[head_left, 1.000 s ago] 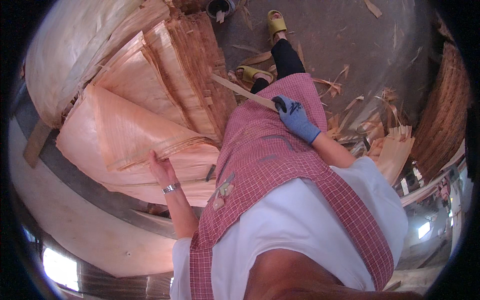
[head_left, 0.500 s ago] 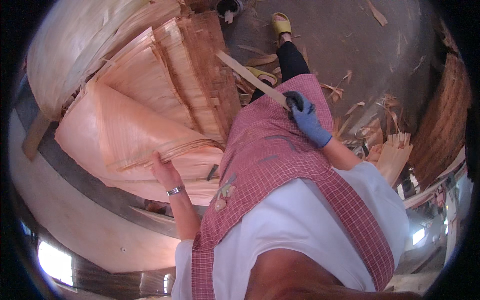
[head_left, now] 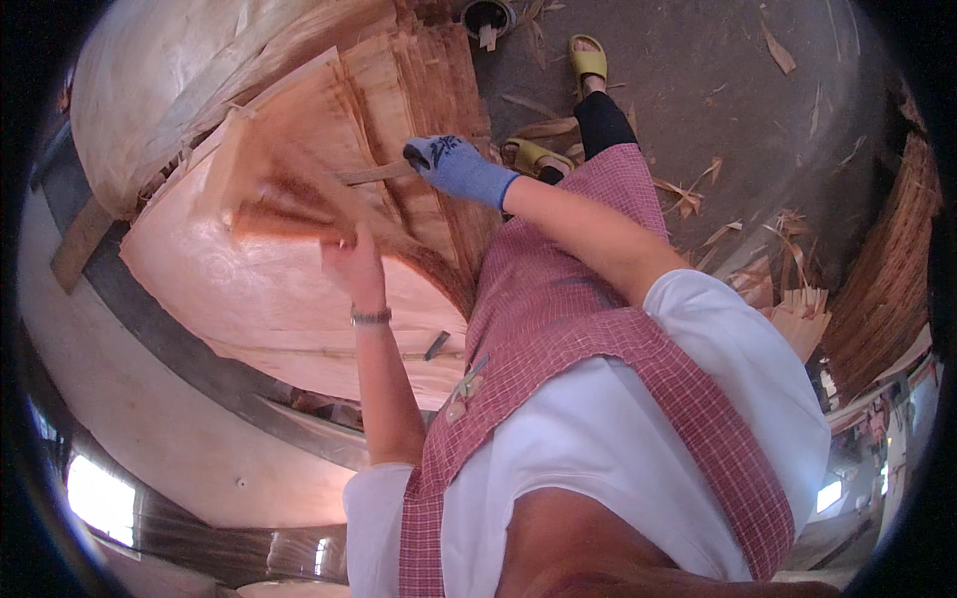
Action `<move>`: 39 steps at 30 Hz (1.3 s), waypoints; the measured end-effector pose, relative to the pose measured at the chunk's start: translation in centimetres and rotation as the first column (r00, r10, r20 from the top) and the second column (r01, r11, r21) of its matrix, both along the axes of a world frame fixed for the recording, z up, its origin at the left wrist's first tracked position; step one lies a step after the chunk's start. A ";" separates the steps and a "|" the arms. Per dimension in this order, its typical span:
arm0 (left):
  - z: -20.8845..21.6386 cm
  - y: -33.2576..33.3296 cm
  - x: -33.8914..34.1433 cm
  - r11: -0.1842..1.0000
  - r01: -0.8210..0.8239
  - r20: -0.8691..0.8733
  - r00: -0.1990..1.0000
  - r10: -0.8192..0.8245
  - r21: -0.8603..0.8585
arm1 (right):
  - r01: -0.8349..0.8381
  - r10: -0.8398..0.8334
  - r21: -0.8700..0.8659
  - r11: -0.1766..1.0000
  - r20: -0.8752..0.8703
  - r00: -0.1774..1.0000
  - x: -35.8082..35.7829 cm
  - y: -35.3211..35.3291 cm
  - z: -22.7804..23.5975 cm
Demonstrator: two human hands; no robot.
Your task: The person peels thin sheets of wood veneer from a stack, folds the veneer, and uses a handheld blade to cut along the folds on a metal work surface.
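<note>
A stack of thin, pale wood veneer sheets [head_left: 239,304] spreads out at my left. My bare left hand [head_left: 356,269], with a watch at the wrist, is closed on the edge of a lifted veneer sheet [head_left: 289,194], which curls up and is smeared by motion. My right hand [head_left: 459,171], in a blue knit glove with dark fingertips, grips a narrow wooden strip [head_left: 374,174]. The strip points left over the stack, and its far end meets the raised veneer; whether it touches is unclear. A small dark flat piece [head_left: 436,345] lies on the lower sheets.
Another large bundle of veneer [head_left: 219,70] stands at the far left. On the floor [head_left: 698,90] lie scattered wood scraps [head_left: 688,199]. A dark round container [head_left: 488,18] sits at the top. Brown stacked sheets [head_left: 887,259] rise at the right. My yellow sandals [head_left: 588,58] show ahead.
My right hand has swung left with the strip, from over my apron to over the stack. My left hand has risen slightly, and the veneer in it now curls upward.
</note>
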State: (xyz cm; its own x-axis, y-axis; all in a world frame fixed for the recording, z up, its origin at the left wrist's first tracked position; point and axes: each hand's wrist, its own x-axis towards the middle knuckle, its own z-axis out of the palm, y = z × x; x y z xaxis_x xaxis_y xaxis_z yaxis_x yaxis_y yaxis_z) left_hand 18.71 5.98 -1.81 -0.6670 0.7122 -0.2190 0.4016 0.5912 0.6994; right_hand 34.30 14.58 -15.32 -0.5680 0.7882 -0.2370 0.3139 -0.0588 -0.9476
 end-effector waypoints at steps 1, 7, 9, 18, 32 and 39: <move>-0.9 1.4 0.3 0.986 0.083 -0.135 0.985 -0.103 -0.146 | 0.088 -0.089 -0.020 0.996 -0.049 0.995 0.1 -0.2 -0.1; -1.9 5.9 3.5 0.797 0.108 -0.363 0.848 -0.386 -0.595 | 0.155 -0.170 -0.201 0.967 -0.062 0.983 1.3 -1.0 0.2; -2.0 6.3 3.9 0.789 0.112 -0.373 0.835 -0.404 -0.604 | 0.194 -0.217 -0.290 0.937 -0.051 0.975 1.5 -0.8 0.6; -2.9 6.8 5.3 0.727 0.244 -0.253 0.828 -0.501 -0.642 | 0.253 -0.317 -0.417 0.873 -0.091 0.944 2.4 -0.6 0.5; -11.3 12.7 -3.1 0.560 0.542 -0.233 0.555 -0.798 -0.626 | -0.054 0.070 -0.102 0.993 0.154 0.986 13.4 -10.0 -0.8; 13.2 7.7 8.6 0.981 0.067 0.370 0.920 -0.131 0.182 | -0.451 0.445 0.001 0.892 0.160 0.881 10.8 -8.7 7.0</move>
State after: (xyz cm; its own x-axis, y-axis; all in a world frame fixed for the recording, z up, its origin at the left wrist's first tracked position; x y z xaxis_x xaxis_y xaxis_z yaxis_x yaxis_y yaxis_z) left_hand 27.31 13.70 11.38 -0.4809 0.8174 -0.3171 0.1381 0.4278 0.8933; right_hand 45.08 5.92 -8.28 -0.8223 0.4676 -0.3244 0.4382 0.1564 -0.8852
